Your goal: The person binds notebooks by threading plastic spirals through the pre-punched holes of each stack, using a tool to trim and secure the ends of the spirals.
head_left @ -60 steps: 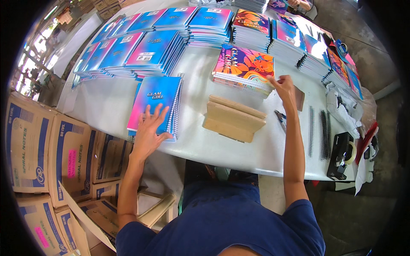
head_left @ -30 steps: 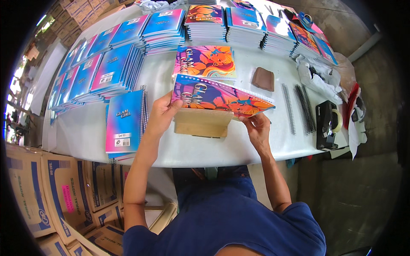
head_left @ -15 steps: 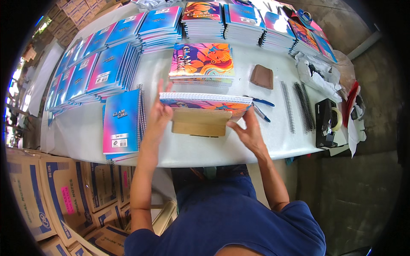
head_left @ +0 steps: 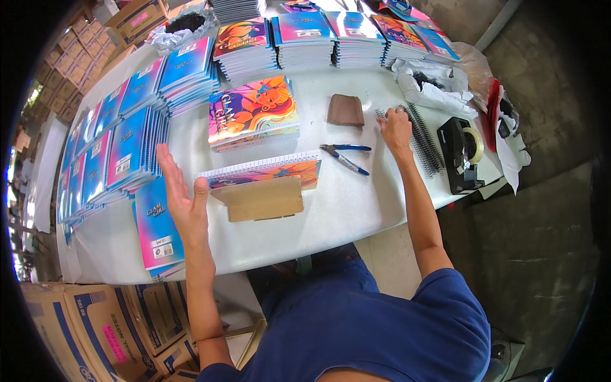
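A notebook [head_left: 280, 176] with a colourful cover stands on its edge, punched holes upward, against a folded brown cardboard stand [head_left: 266, 202]. Beside its left end, my left hand [head_left: 184, 200] is open, fingers stretched out and thumb close to the pages. Farther right, my right hand [head_left: 397, 132] has its fingers closed at the end of a spiral binding coil [head_left: 380, 115], mostly hidden under the hand. Several dark coils [head_left: 425, 140] lie just right of it. Blue-handled pliers [head_left: 347, 156] rest between the notebook and my right hand.
A stack of colourful notebooks [head_left: 253, 114] lies beyond the stand, with a brown pad [head_left: 345, 110] beside it. Blue-and-pink notebooks [head_left: 135, 149] line the left and back. A black tape dispenser [head_left: 459, 156] sits at the right edge. Cardboard boxes [head_left: 108, 328] are stacked below left.
My right hand has left the notebook and reached right to the coil. My left hand has opened beside the notebook, which now stands against the cardboard. The view has shifted right.
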`<state>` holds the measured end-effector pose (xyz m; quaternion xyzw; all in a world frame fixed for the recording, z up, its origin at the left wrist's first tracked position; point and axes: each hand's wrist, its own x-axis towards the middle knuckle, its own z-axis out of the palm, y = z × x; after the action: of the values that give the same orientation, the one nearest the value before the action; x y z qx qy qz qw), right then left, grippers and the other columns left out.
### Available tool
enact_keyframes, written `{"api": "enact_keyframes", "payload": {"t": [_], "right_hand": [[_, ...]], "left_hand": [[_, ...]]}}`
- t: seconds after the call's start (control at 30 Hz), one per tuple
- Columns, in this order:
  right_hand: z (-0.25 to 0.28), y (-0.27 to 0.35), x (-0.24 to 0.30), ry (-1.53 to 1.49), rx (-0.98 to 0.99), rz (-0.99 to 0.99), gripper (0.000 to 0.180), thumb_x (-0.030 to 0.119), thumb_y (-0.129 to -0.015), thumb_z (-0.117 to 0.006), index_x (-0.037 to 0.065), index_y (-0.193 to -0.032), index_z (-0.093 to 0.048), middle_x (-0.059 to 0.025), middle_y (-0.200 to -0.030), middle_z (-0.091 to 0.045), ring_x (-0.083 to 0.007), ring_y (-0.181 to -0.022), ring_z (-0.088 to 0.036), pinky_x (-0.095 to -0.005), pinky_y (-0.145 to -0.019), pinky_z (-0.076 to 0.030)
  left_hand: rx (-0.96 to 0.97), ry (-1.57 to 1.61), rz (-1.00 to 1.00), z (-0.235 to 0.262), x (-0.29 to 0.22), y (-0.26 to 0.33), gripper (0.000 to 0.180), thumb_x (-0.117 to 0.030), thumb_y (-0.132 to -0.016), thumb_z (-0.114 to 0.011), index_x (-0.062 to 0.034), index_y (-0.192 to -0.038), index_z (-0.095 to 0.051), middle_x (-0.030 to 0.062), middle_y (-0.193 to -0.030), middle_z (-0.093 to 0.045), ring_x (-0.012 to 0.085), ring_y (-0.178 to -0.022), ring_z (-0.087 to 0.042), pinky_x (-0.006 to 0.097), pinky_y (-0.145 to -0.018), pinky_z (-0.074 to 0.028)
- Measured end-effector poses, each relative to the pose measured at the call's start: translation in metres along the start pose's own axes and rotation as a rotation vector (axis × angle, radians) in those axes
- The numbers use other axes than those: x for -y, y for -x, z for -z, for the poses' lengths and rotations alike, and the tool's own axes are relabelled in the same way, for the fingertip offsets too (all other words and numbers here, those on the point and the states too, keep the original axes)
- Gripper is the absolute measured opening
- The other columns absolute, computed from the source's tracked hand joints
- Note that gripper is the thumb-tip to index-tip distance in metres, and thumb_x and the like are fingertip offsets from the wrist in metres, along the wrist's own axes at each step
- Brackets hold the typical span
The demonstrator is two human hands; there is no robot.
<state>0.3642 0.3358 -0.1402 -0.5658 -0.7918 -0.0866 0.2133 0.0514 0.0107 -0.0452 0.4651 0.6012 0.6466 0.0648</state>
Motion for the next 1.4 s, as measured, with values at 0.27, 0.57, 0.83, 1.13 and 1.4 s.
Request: {"api": "enact_keyframes", "payload": {"t": [0.27,0.57,0.83,1.13,1.4], "right_hand": [[-0.018,-0.012,-0.021,0.073,-0.017,0.152,0.022,0.013,-0.081,-0.065,-0.002,-0.097,-0.062,-0.015,-0.102,-0.062,-0.0315,-0.095,-0.062,-0.0442,-0.077,-0.049],[-0.009,-0.016,-0.027,-0.079,0.027,0.147,0.022,0.022,-0.087,-0.063,0.001,-0.081,-0.066,-0.0181,-0.087,-0.065,-0.0366,-0.081,-0.065,-0.0463,-0.068,-0.051],[0.014,-0.035,-0.034,-0.205,-0.06,0.218,0.014,0.018,-0.085,-0.065,0.004,-0.084,-0.067,-0.0168,-0.085,-0.065,-0.0377,-0.079,-0.065,-0.047,-0.067,-0.05],[0.137,0.022,0.074,-0.712,0.037,0.559,0.025,-0.006,-0.078,-0.068,0.004,-0.101,-0.069,-0.0099,-0.095,-0.065,-0.0213,-0.088,-0.063,-0.0332,-0.075,-0.053],[0.141,0.064,0.108,-1.141,0.239,0.5,0.022,-0.006,-0.074,-0.073,0.004,-0.093,-0.067,-0.0057,-0.09,-0.064,-0.0195,-0.081,-0.063,-0.0304,-0.072,-0.051]], "left_hand": [[0.124,-0.246,-0.227,-0.041,-0.041,-0.001,0.079,-0.015,-0.085,-0.072,-0.0035,-0.15,-0.028,0.0137,-0.156,-0.029,0.0325,-0.146,-0.018,0.043,-0.117,-0.015],[0.278,-0.446,-0.393,-0.085,-0.062,-0.003,0.071,-0.015,-0.082,-0.073,-0.0088,-0.145,-0.041,0.0141,-0.154,-0.033,0.036,-0.145,-0.02,0.05,-0.115,-0.018],[0.434,-0.691,-0.333,-0.095,-0.057,-0.003,0.07,-0.036,-0.082,-0.069,-0.0109,-0.143,-0.044,0.0101,-0.153,-0.035,0.0386,-0.144,-0.022,0.053,-0.115,-0.015],[0.567,-0.949,-0.364,-0.104,-0.044,-0.007,0.054,-0.037,-0.087,-0.063,-0.0184,-0.136,-0.054,0.0067,-0.14,-0.053,0.0418,-0.134,-0.039,0.06,-0.109,-0.022],[0.52,-0.836,-0.399,-0.102,-0.043,-0.003,0.044,-0.034,-0.089,-0.06,-0.0189,-0.13,-0.059,0.0043,-0.129,-0.061,0.0394,-0.122,-0.051,0.059,-0.108,-0.024]]}}
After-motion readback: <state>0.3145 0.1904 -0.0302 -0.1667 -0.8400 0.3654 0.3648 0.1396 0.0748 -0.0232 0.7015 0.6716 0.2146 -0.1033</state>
